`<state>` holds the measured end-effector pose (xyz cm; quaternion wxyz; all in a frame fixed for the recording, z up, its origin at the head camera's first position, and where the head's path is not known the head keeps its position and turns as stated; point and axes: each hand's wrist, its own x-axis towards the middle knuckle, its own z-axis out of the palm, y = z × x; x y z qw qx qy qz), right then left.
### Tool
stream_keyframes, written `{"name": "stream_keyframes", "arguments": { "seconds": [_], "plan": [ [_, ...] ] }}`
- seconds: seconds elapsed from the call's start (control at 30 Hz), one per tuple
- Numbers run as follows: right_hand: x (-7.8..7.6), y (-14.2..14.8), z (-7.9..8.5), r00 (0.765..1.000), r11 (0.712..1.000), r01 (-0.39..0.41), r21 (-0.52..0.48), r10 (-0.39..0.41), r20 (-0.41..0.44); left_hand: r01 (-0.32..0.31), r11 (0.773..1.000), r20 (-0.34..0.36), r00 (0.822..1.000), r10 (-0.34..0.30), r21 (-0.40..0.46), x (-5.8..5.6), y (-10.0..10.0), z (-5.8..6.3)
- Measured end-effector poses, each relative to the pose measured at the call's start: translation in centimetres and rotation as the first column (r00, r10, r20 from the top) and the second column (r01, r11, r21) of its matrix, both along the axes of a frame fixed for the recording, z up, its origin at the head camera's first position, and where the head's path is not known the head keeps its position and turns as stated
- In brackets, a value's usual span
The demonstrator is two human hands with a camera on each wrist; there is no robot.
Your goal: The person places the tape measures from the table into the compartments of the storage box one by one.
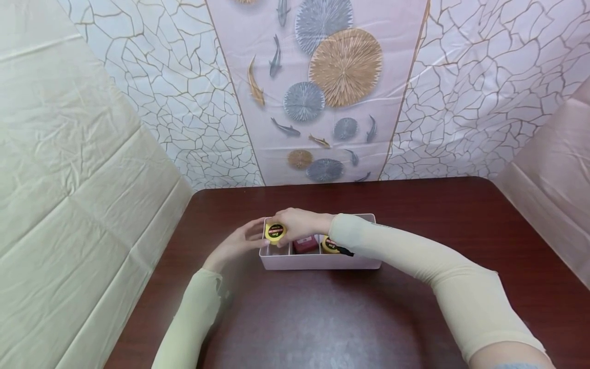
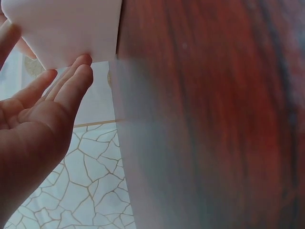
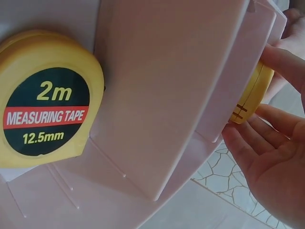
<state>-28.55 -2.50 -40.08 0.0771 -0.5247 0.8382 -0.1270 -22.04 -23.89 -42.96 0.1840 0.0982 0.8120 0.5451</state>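
A pale pink divided box sits across the table. Over its left-end compartment my right hand pinches a yellow measuring tape between thumb and fingers; in the right wrist view the tape's edge shows between them. My left hand is at the box's left end, its extended fingers against the outer wall in the left wrist view. A dark red item lies in the neighbouring compartment. Beyond it sits a second yellow measuring tape, marked 2m, with a black strap. My right forearm hides the box's right part.
The dark red-brown wooden table extends around the box. Behind it hangs a patterned cloth with fish and round motifs. Plain pale cloth hangs along the left side, and another pale sheet along the right.
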Motion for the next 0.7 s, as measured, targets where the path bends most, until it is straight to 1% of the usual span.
{"name": "stream_keyframes", "arguments": {
  "seconds": [0.13, 0.2, 0.33, 0.4, 0.5, 0.7],
  "plan": [
    [-0.2, 0.0, -0.1, 1.000, 1.000, 0.006, 0.005, -0.006, 0.010, 0.010, 0.999, -0.015, 1.000, -0.009, 0.031, -0.4, 0.0, -0.5],
    [-0.2, 0.0, -0.1, 1.000, 1.000, 0.009, 0.014, -0.009, 0.013, 0.011, 0.999, -0.032, 0.999, -0.010, 0.050, -0.7, -0.1, -1.1],
    [-0.2, 0.1, -0.1, 1.000, 1.000, -0.001, 0.029, 0.001, 0.017, 0.006, 0.998, -0.067, 0.998, -0.002, 0.059, -1.3, -0.3, -2.6],
    [-0.2, 0.1, -0.1, 1.000, 0.999, -0.008, 0.034, 0.007, 0.025, 0.003, 0.998, -0.076, 0.997, 0.002, 0.060, -1.5, -0.4, -3.0],
    [0.1, 0.3, 0.2, 0.999, 0.999, -0.009, 0.036, 0.008, 0.037, 0.000, 0.998, -0.081, 0.997, 0.005, 0.067, -1.5, -0.4, -3.2],
    [0.4, 0.5, 0.6, 1.000, 1.000, -0.008, 0.015, 0.007, 0.027, -0.017, 0.998, -0.064, 0.998, 0.021, 0.064, -1.3, -0.5, -3.0]
  ]
}}
